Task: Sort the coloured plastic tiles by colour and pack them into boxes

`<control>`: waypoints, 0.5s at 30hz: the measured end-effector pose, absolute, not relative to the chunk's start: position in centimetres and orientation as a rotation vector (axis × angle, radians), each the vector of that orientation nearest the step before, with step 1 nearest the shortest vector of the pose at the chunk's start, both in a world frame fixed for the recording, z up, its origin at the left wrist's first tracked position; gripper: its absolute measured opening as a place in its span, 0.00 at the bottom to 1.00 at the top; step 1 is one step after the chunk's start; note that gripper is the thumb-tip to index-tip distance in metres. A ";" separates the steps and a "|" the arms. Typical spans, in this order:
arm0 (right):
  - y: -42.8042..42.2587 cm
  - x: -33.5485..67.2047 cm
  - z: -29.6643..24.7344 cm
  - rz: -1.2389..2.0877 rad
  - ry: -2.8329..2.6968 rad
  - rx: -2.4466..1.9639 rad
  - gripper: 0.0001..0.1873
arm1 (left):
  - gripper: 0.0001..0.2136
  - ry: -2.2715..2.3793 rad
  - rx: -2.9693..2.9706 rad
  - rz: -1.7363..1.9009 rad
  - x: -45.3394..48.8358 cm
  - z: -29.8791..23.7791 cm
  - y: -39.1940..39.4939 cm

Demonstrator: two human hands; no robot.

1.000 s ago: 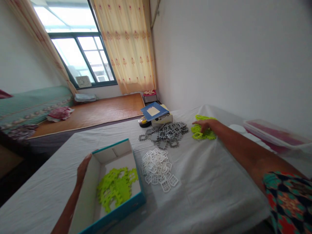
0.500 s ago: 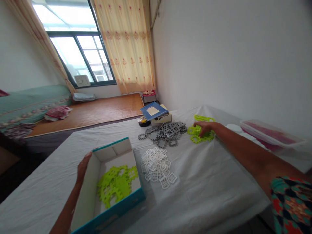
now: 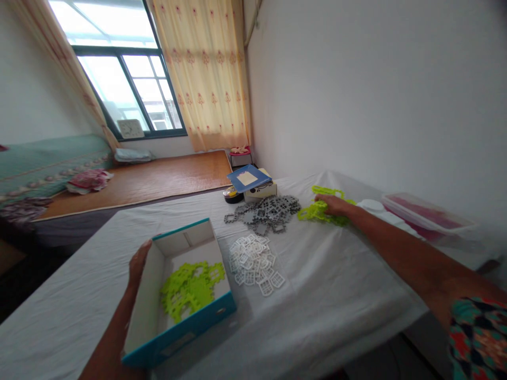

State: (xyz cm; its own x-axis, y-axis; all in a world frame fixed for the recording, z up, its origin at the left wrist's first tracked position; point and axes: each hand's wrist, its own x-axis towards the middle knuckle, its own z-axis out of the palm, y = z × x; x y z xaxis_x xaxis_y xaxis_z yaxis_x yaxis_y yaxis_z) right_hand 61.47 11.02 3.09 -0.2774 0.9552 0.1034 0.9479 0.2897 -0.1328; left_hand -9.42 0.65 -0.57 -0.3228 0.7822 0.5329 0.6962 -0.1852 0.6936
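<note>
My left hand [image 3: 138, 260] grips the far left wall of an open cardboard box [image 3: 178, 336], blue outside and white inside; its fingertips are partly hidden. Inside the box lies a heap of lime-green plastic building pieces [image 3: 190, 290] with notched edges. Across the table, my right hand [image 3: 331, 204] is closed on some more lime-green building pieces [image 3: 312, 212], which stick out past the fingers. Other green pieces lie just behind and beneath that hand. Between the hands are a pile of white grid-like window pieces [image 3: 251, 258] and, farther back, a pile of grey notched pieces [image 3: 263, 214].
A blue folder [image 3: 249, 178] rests on a small white box [image 3: 263, 193], beside a round black-and-yellow item [image 3: 233, 195]. A clear plastic tub [image 3: 431, 214] and white lids [image 3: 372, 206] sit along the wall at right. A white cloth [image 3: 317, 311] covers the table.
My right hand has closed on green pieces and gathered them slightly to the left, tilting some up. My left hand stays on the box. The view has shifted a little.
</note>
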 end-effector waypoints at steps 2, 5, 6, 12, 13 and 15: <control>10.7 61.7 2.9 -0.002 -2.349 -1.813 0.29 | 0.19 1.934 1.671 1.571 -8.6 0.1 0.4; 10.3 62.1 3.1 -0.063 -2.315 -1.805 0.27 | 0.19 1.887 1.629 1.576 -7.7 0.8 0.1; 10.3 62.2 3.4 -0.078 -2.289 -1.816 0.26 | 0.19 1.870 1.627 1.578 -7.5 0.8 0.1; 10.1 58.9 8.1 -0.002 -2.124 -1.646 0.21 | 0.18 1.874 1.639 1.601 -7.3 0.5 0.1; 9.9 57.0 9.1 0.071 -2.121 -1.522 0.21 | 0.18 1.874 1.626 1.613 -7.3 0.5 0.1; 8.8 51.6 11.0 0.270 -2.140 -1.234 0.21 | 0.17 1.850 1.605 1.626 -7.0 0.8 -0.2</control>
